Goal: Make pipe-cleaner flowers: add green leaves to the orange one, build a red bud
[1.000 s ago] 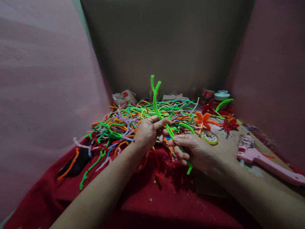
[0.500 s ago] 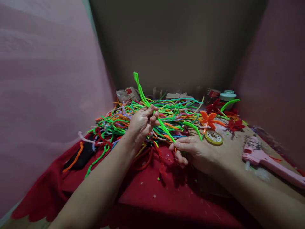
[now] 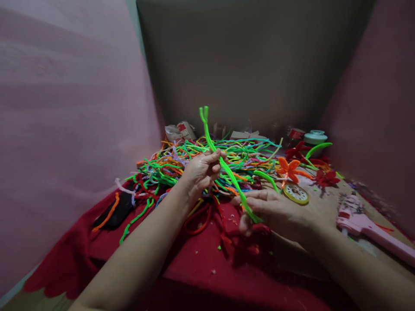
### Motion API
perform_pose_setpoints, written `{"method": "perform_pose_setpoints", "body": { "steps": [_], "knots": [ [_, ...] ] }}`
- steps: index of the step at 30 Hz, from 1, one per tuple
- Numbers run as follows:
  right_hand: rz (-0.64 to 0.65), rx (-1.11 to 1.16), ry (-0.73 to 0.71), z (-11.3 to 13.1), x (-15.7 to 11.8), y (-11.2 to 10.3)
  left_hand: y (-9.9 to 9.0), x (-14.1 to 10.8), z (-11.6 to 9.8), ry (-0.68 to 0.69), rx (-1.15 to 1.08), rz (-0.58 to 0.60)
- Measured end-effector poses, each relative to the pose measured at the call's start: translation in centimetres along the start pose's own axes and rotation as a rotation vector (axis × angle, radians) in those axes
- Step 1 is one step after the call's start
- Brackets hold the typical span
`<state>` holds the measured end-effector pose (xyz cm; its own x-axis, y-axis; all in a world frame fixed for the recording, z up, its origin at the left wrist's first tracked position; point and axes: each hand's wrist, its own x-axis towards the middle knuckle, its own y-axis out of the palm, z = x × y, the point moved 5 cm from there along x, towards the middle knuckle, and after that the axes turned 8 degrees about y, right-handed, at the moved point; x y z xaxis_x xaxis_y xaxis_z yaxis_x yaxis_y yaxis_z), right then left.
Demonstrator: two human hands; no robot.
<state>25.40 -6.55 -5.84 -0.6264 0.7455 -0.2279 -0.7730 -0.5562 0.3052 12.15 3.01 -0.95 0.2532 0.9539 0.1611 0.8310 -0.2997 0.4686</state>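
Bright green pipe cleaners [image 3: 231, 175], bundled lengthwise, slant across the middle of the view. My left hand [image 3: 203, 170] is closed in a pinch around their upper part, and two separate tips stick up above it. Lower down, my right hand [image 3: 272, 209] has its fingers about the other end, which shows against the palm; some of these fingers are blurred. Behind both hands spreads a heap of many-coloured pipe cleaners [image 3: 168, 166]. A dark red shape just below the right hand is too dim to make out.
A red cloth [image 3: 194, 268] covers the table. On the right are an orange pipe-cleaner flower [image 3: 289, 169], a dark red flower [image 3: 327, 178], a yellow-rimmed disc [image 3: 296, 194] and a pink glue gun [image 3: 359, 222]. A jar with a pale blue lid [image 3: 315, 137] stands behind.
The green bundle's lower end now shows past my right fingers, which have shifted down and right along it. Its top tips have spread apart. The whole view has shifted slightly.
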Motion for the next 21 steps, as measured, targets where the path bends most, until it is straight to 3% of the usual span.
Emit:
{"method": "perform_pose_setpoints", "body": {
  "steps": [2,6,11,16,21],
  "knots": [
    [0.046,0.096,-0.034,0.3,0.0,-0.1,0.7,-0.5,0.8,-0.06,-0.009,0.019],
    [-0.021,0.257,-0.092,0.8,0.4,-0.7,2.5,-2.0,2.3,-0.123,0.015,0.063],
    [-0.047,0.23,-0.113,0.9,0.6,-1.0,3.3,-2.7,3.0,-0.151,0.029,0.101],
    [-0.03,0.171,-0.027,0.1,0.6,-1.0,2.5,-2.0,2.3,-0.056,0.08,0.065],
    [-0.188,-0.018,0.03,-0.2,0.6,-1.1,2.2,-2.1,1.4,0.111,0.335,0.025]
  ]
}}
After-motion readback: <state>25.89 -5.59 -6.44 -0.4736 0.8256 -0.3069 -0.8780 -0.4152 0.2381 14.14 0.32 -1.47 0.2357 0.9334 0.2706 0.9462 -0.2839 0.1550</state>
